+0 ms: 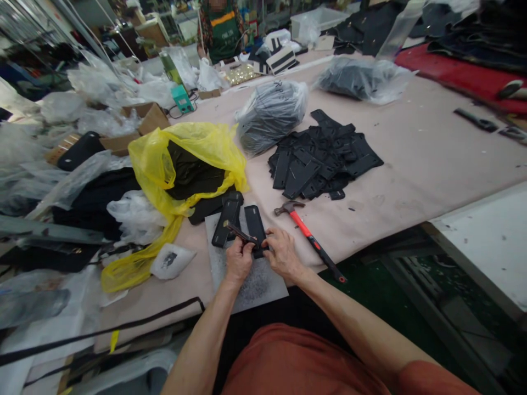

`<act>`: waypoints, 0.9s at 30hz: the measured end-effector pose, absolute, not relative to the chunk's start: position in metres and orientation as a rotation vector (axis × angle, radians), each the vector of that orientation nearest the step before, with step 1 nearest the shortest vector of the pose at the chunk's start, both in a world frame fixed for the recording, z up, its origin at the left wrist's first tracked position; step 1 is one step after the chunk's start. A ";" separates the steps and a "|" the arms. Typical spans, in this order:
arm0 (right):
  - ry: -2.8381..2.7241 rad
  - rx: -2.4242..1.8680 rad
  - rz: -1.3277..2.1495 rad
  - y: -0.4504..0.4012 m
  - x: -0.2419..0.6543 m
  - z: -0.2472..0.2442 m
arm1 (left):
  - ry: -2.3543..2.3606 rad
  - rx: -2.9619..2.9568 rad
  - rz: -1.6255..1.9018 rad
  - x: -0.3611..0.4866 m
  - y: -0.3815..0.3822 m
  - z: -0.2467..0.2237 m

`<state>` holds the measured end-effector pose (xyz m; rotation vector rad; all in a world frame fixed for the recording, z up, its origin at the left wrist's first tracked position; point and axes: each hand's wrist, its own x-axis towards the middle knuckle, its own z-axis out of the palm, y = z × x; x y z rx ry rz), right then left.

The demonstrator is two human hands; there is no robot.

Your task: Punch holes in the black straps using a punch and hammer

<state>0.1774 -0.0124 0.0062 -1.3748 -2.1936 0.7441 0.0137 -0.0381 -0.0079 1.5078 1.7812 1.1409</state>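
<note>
My left hand is closed with the fingertips pinching a slim dark tool that has a brass-coloured spot near its far end. Its exact kind is too small to tell. Beside it, my right hand grips the edge of a flat black strap piece with rounded corners. Other black pieces overlap just left of it. Under both hands lies a grey speckled board. A claw hammer with a red and black handle rests right of my right hand.
Behind the hammer is a heap of flat black pieces. A yellow plastic bag with dark material stands at left, near a filled clear bag. The table edge runs along the right front. Another person is at the far side.
</note>
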 end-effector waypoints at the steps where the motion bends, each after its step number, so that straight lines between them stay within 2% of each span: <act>1: -2.187 -1.378 0.749 -0.012 0.176 0.006 | 1.789 1.512 1.141 0.014 -0.038 -0.008; 15: -2.078 -1.220 0.655 -0.032 0.172 -0.009 | 1.819 1.594 1.111 0.014 -0.041 -0.014; 23: -1.616 -1.380 1.045 -0.026 0.174 -0.010 | 1.835 1.631 1.130 0.014 -0.042 -0.018; 27: -1.575 -1.407 1.114 -0.020 0.173 -0.011 | 1.804 1.608 1.146 0.013 -0.042 -0.018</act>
